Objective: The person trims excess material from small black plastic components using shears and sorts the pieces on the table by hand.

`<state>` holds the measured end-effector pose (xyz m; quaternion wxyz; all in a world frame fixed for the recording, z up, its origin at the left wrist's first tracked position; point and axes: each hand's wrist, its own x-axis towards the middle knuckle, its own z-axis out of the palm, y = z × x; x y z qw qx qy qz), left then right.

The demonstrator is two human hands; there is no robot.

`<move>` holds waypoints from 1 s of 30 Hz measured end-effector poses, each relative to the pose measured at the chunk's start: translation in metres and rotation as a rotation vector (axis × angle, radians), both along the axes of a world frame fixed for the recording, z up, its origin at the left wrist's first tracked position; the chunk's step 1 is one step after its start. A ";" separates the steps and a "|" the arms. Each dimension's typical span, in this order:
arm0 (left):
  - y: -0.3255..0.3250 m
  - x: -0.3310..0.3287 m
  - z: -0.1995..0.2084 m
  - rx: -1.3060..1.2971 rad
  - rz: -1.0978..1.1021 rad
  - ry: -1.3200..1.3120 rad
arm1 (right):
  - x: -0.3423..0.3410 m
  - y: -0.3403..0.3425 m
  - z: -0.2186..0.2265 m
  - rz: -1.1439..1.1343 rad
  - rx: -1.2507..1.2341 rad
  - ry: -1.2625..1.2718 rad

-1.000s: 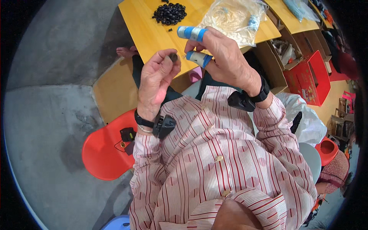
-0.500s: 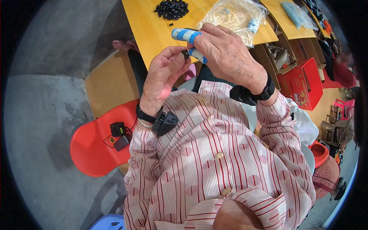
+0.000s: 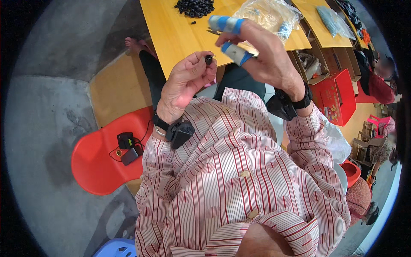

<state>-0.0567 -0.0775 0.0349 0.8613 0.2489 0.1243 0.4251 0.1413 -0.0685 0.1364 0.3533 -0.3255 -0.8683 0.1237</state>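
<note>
Between the thumb and fingertips of my left hand (image 3: pixel 182 83) is a small round black part (image 3: pixel 209 59), like a black ring or grommet. To its right, raised a little above it and apart from it, is my right hand (image 3: pixel 269 53), slightly blurred. Blue-and-white tape (image 3: pixel 227 24) wraps its index finger and thumb. From between those taped fingers sticks out a small dark pointed tool (image 3: pixel 214 31); its body is mostly hidden, so its exact kind is unclear. Each wrist wears a black strap with a device.
On the yellow table (image 3: pixel 171 38) lie a pile of black rings (image 3: pixel 195 6), one loose ring (image 3: pixel 193 22) and a clear plastic bag (image 3: pixel 267 17). A red box (image 3: pixel 332 96) stands to the right. At left, a red chair (image 3: pixel 98 162) carries small black devices (image 3: pixel 127 147). Another person (image 3: pixel 381 85) sits far right.
My right hand has moved right, away from the black part, and its fingers have spread, showing the pointed tool. My left hand stays nearly in place, still pinching the part.
</note>
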 end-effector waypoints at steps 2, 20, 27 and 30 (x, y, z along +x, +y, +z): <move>0.000 -0.003 -0.001 -0.031 0.005 -0.011 | 0.005 0.001 -0.007 -0.011 -0.042 0.045; 0.002 -0.005 -0.011 -0.051 0.105 0.054 | -0.010 -0.005 -0.034 0.068 0.049 -0.126; 0.003 -0.007 -0.018 -0.074 0.120 0.022 | -0.008 0.000 -0.038 -0.009 -0.001 -0.053; 0.000 -0.009 -0.015 -0.072 0.134 0.017 | -0.006 0.004 -0.042 -0.022 -0.064 -0.019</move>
